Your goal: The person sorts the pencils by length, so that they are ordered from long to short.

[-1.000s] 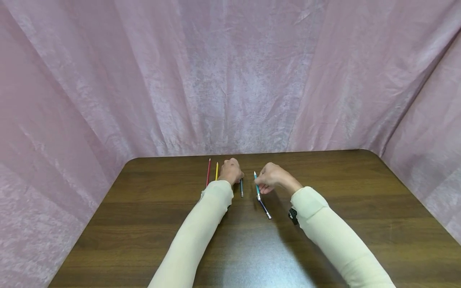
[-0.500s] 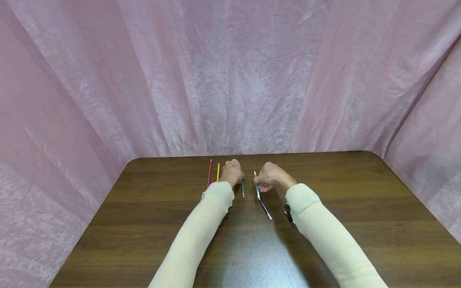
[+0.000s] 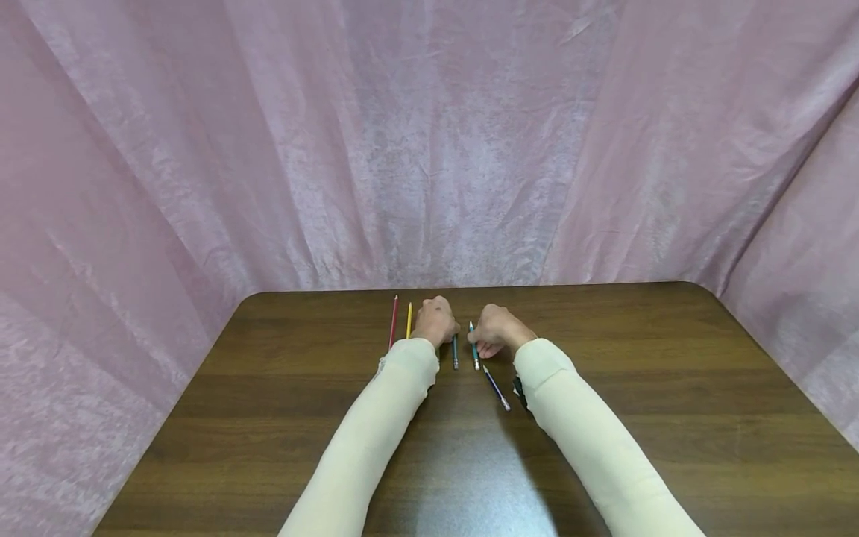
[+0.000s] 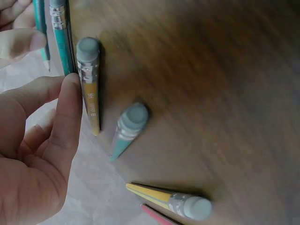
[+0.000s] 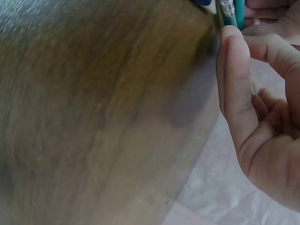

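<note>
At the far middle of the table, my left hand (image 3: 435,321) pinches a teal pencil (image 4: 60,40) between thumb and finger; its grey eraser end points toward me. Just to the right, my right hand (image 3: 498,330) grips another teal pencil (image 3: 476,359), its sharpened tip pointing away from me. A narrow gap separates these two pencils in the head view. A dark blue pencil (image 3: 496,388) lies slanted on the table, nearer to me than the right hand. A mustard-yellow pencil (image 4: 91,96) lies beside the left fingers, mostly hidden by the arm in the head view.
Left of the left hand lie a yellow pencil (image 3: 408,319) and a red pencil (image 3: 393,322), roughly side by side. The left wrist view also has a further teal pencil (image 4: 131,121). The brown wooden table (image 3: 268,418) ends at a pink curtain (image 3: 429,149).
My right hand has moved left with its teal pencil, closer to the left hand's pencil. Its eraser end has come away from the dark blue pencil's tip. The left hand has hardly moved.
</note>
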The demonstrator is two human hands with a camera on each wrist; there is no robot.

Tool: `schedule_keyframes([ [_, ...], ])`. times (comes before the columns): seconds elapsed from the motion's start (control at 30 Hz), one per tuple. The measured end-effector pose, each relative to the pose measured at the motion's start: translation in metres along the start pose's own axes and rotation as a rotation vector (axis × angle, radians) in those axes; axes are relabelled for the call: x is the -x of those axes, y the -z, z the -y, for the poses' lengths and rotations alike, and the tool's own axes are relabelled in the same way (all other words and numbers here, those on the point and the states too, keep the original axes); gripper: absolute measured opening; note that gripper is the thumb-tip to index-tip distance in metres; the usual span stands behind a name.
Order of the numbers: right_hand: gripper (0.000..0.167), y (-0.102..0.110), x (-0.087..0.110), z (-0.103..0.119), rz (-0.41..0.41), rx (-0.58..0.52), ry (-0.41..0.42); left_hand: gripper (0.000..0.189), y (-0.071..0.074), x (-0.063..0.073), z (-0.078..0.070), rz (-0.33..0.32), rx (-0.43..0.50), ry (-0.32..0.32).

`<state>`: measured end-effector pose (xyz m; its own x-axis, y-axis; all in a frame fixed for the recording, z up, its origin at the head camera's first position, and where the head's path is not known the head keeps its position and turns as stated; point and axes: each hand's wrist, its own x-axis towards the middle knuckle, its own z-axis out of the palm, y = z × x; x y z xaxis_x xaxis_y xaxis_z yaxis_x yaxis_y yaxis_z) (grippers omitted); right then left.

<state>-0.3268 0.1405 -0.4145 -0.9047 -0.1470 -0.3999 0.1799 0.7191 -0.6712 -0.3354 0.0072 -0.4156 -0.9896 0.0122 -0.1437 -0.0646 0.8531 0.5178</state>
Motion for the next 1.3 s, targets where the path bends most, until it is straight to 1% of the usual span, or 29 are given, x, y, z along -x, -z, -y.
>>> schedule_keyframes([
  [0.13,0.021,-0.002,-0.005,-0.001,-0.016,0.009,-0.012,0.021,0.0,0.0,-0.001,0.011,-0.006,0.0],
  [0.23,0.021,-0.004,-0.007,-0.002,-0.043,0.003,-0.009,0.022,0.0,0.0,-0.001,0.025,-0.007,-0.001],
  [0.37,0.021,-0.006,-0.01,-0.002,-0.076,-0.011,-0.011,0.02,0.0,-0.001,0.0,0.021,-0.012,0.001],
  [0.53,0.022,-0.007,-0.012,0.0,-0.089,-0.006,-0.044,0.02,0.001,-0.001,0.001,0.006,-0.017,-0.001],
  [0.63,0.022,-0.008,-0.011,0.001,-0.091,0.004,-0.06,0.023,0.001,-0.001,0.0,0.02,-0.007,-0.001],
  [0.73,0.02,-0.007,-0.009,0.002,-0.084,0.002,-0.059,0.024,0.001,-0.001,0.0,0.033,-0.006,0.002],
  [1.0,0.017,-0.004,-0.001,-0.001,-0.068,-0.023,-0.001,0.02,0.001,0.001,-0.002,-0.003,-0.05,0.011],
  [1.1,0.016,-0.001,0.002,-0.004,-0.066,-0.039,0.015,0.017,0.003,0.002,-0.002,-0.016,-0.057,0.004],
  [1.2,0.014,0.005,0.006,-0.008,-0.064,-0.054,0.044,0.017,0.007,0.002,-0.002,-0.02,-0.042,-0.009],
  [1.3,0.015,0.013,0.014,-0.01,-0.053,-0.065,0.092,0.018,0.011,0.003,-0.004,-0.021,-0.021,-0.022],
])
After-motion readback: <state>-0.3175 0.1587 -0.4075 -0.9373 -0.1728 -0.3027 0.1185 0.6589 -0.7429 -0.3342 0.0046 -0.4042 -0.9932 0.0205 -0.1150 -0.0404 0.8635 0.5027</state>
